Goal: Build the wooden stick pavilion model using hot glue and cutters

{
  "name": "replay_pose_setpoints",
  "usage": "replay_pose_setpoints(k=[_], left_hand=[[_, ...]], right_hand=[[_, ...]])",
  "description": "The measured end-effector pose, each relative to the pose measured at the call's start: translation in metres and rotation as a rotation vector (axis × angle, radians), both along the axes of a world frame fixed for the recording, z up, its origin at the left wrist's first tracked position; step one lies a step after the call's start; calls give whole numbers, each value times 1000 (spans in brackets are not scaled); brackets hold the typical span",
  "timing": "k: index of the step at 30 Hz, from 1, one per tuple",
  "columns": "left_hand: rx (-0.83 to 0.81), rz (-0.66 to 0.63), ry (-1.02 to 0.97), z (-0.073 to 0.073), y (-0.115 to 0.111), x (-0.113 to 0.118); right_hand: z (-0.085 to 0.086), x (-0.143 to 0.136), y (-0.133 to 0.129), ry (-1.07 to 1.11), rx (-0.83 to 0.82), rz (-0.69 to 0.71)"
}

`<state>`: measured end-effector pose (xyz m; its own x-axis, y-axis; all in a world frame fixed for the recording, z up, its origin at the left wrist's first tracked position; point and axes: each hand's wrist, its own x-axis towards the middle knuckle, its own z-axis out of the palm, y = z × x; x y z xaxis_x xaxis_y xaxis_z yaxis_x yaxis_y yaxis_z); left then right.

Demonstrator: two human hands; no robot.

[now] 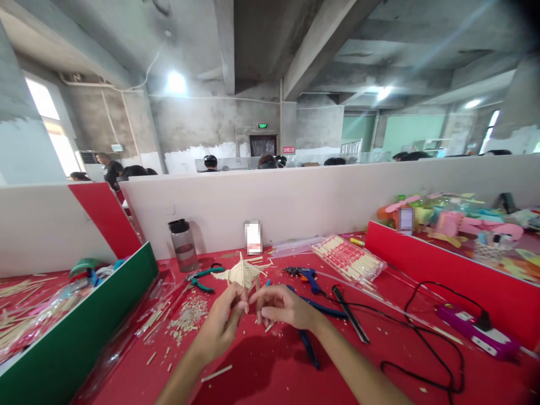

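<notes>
A small pavilion model (pixel 242 273) made of thin wooden sticks, with a pointed, flared roof, stands at the middle of the red table. My left hand (pixel 228 316) is closed, thumb and fingers pinching a front post of the model below its roof. Close on the right is my right hand (pixel 283 306), its fingers loosely bent and apart, with the index fingertip near the same post; nothing shows in it. Whether that fingertip touches the model I cannot tell. Behind the right hand, dark blue-handled pliers (pixel 310 349) lie partly hidden.
Left are green-handled pliers (pixel 205 279), cut stick bits (pixel 188 316) and a water bottle (pixel 183 247). Right lie a blue glue gun (pixel 307 277), a utility knife (pixel 351 315), bagged sticks (pixel 346 259) and a purple power strip (pixel 476 332) with a black cord. Green (pixel 93 332) and red (pixel 451 281) dividers flank the table.
</notes>
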<state>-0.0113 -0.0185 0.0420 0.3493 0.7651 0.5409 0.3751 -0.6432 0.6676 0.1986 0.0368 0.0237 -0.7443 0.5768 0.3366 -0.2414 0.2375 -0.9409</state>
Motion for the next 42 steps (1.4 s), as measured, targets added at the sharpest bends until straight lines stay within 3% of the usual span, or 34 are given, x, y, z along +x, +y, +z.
replay_pose_setpoints(k=[5, 8, 13, 15, 20, 25, 32, 39, 42], left_hand=[[99, 90, -146, 10, 5, -15], [169, 275, -226, 15, 15, -32], [82, 534, -361, 12, 35, -63], [52, 642, -234, 9, 40, -73], [-107, 852, 386, 6, 39, -90], [-247, 942, 663, 5, 35, -92], [-221, 870, 637, -6, 43, -90], [-216, 352, 124, -14, 49, -54], [-298, 256, -61, -14, 45, -35]], right_hand=[[-1, 3, 2, -75, 12, -18], [-1, 4, 3, -57, 27, -85], [-2, -1, 7, -21, 28, -274], [-4, -5, 9, -32, 106, -392], [-9, -16, 11, -129, 373, -667], [-10, -22, 10, -189, 536, -744], [-12, -26, 11, -181, 627, -802], [-16, -37, 16, -201, 697, -779], [-17, -39, 18, -214, 714, -784]])
